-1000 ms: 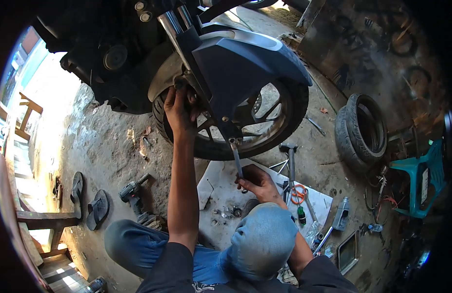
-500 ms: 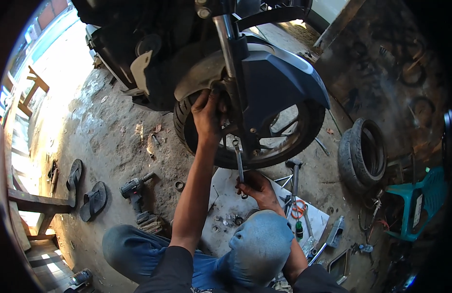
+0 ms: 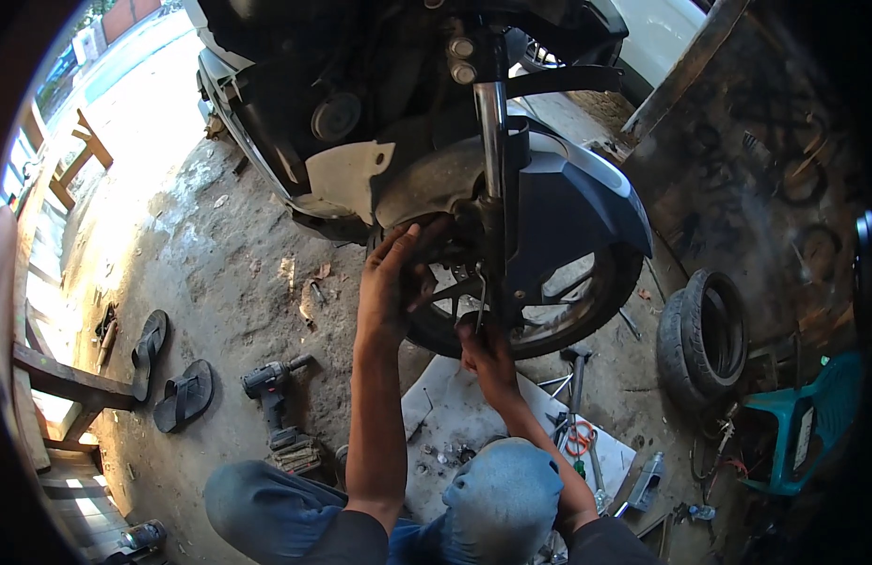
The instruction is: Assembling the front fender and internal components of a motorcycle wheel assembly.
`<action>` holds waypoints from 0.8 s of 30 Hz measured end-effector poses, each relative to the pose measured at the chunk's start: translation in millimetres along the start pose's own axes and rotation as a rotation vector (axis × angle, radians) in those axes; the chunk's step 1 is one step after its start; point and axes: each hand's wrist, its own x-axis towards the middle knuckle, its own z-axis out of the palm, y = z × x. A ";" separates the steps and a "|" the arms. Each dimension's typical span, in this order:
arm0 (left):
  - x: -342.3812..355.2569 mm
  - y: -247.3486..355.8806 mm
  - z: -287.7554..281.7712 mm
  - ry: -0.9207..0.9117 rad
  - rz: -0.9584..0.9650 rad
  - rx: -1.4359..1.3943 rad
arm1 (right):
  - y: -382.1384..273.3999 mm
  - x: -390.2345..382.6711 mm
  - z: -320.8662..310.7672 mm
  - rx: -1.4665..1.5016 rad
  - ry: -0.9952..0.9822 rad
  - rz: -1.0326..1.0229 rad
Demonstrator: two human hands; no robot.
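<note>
A motorcycle's front wheel stands before me beneath a dark blue fender. Beside the fork leg, my right hand grips a wrench pointing upward, its top end close to the lower fork. My left hand reaches to the wheel's left side, under the grey inner fender. Its fingers are stretched and apart, with the tips partly in shadow against the dark parts behind the fork.
A white sheet with small parts lies below the wheel, near orange-handled scissors and a hammer. Left are a cordless impact driver and sandals. Right stand loose tyres and a green plastic chair.
My right hand has raised the wrench from above the sheet to the lower fork. My left hand has moved down and its fingers have spread. The view has tilted up.
</note>
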 end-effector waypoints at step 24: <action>10.2 -5.7 -5.0 -0.122 -0.075 -0.263 | -34.5 54.3 52.3 -0.147 0.235 -0.272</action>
